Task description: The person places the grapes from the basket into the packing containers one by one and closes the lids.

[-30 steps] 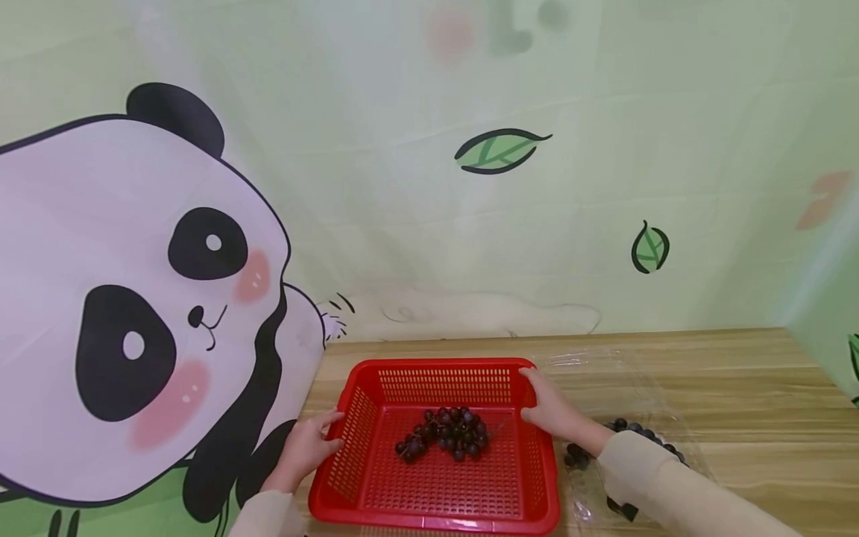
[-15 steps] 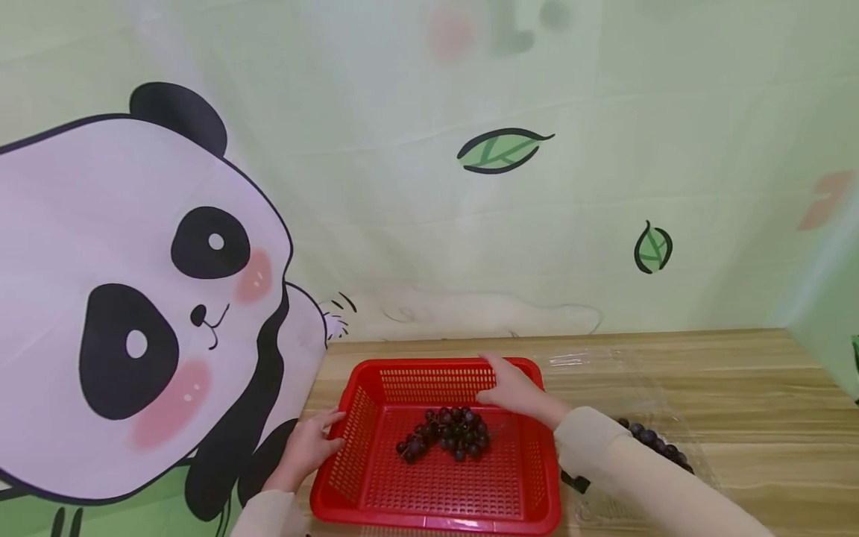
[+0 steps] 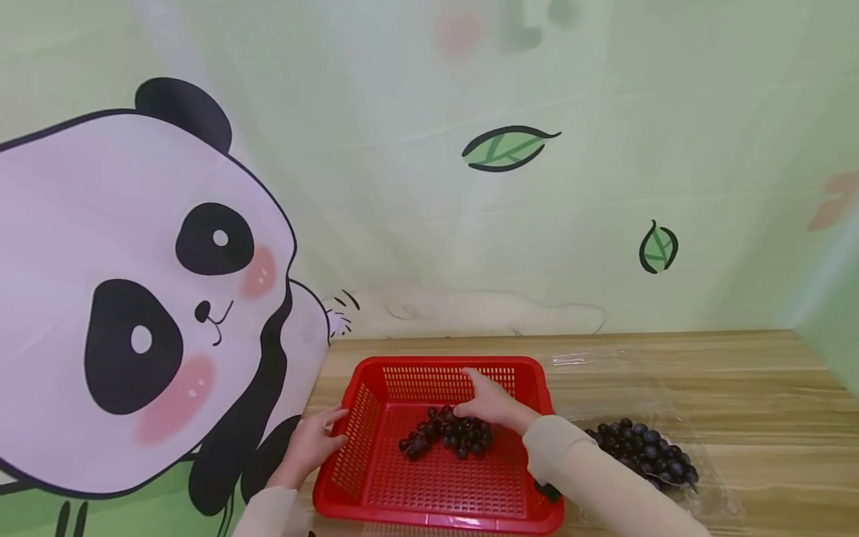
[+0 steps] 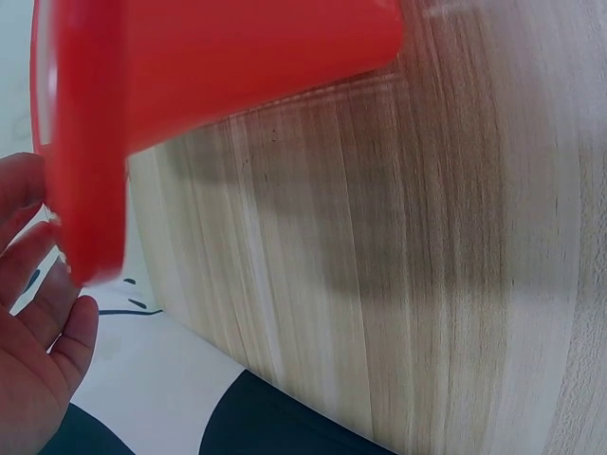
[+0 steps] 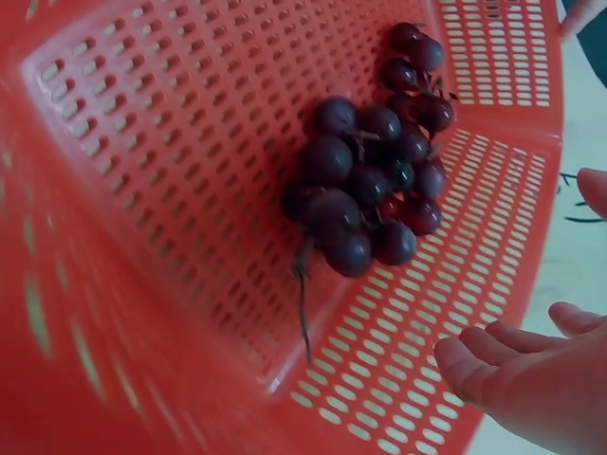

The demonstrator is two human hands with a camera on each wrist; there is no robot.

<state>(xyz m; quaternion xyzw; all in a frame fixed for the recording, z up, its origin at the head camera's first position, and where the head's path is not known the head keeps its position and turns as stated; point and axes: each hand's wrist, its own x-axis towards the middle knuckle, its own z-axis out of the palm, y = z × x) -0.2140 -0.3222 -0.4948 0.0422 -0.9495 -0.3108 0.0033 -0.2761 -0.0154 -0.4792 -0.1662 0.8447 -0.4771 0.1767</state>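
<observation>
A red plastic basket point(image 3: 439, 520) with slotted walls holds a bunch of dark grapes point(image 3: 419, 444) on its floor. My left hand point(image 3: 312, 444) is at the basket's left rim, its fingertips touching the edge with the fingers relaxed. In the left wrist view, that hand point(image 4: 38, 341) is beside the red rim, not wrapped round it. My right hand point(image 3: 493, 403) reaches in over the right side, above the grapes, fingers spread and holding nothing. The right wrist view has this hand point(image 5: 531, 374) apart from the grapes point(image 5: 365, 180), whose thin stem hangs out at one end.
Right of the basket, a second bunch of dark grapes point(image 3: 647, 451) lies on a clear plastic package point(image 3: 604, 365), partly hidden by my right sleeve point(image 3: 597, 470). The wooden table point(image 3: 751, 388) meets a green cloth backdrop point(image 3: 403, 186) printed with a panda point(image 3: 148, 224).
My right hand has moved left from the basket's right rim to above the grapes inside. The second bunch shows more now. My left hand stays at the left rim.
</observation>
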